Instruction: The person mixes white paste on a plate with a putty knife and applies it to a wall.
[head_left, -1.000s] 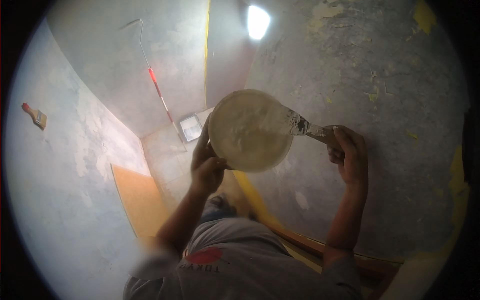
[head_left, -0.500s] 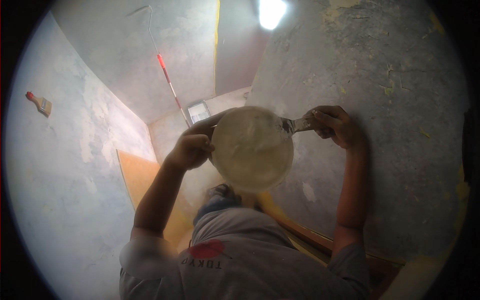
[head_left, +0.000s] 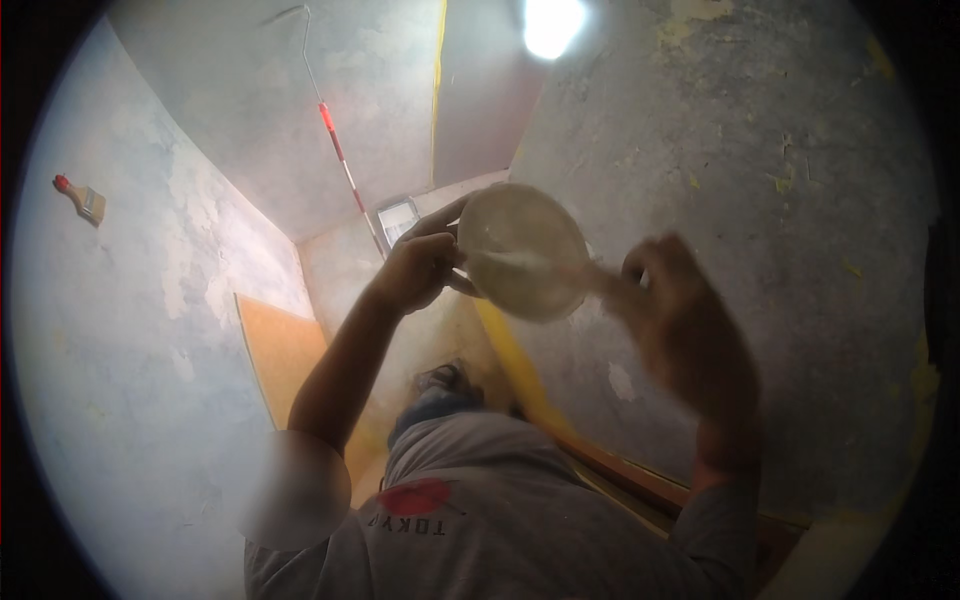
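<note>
My left hand [head_left: 422, 268] is closed on the left rim of a round pale tub [head_left: 570, 225], fingers reaching behind it. The tub is held up in front of me with its mouth tilted toward me. Inside lies an off-white paste [head_left: 510, 260], its surface softly streaked. My right hand [head_left: 685, 335], blurred by motion, grips a putty knife [head_left: 603, 283] at the tub's right side. The blade end is smeared and seems to lie over the tub's right edge; how deep it reaches into the paste I cannot tell.
A scuffed grey wall [head_left: 740, 200] rises close on the right. On the left, a brush with a red-tipped handle [head_left: 85, 203] shows against the patchy wall. A red-and-white roller pole [head_left: 340, 155] leans at the back near a pale tray [head_left: 398, 219]. A brown board [head_left: 280, 345] stands low left.
The tub has moved up and to the right, tilting somewhat. My right hand has swung lower and nearer, bringing the putty knife down along the tub's right side.
</note>
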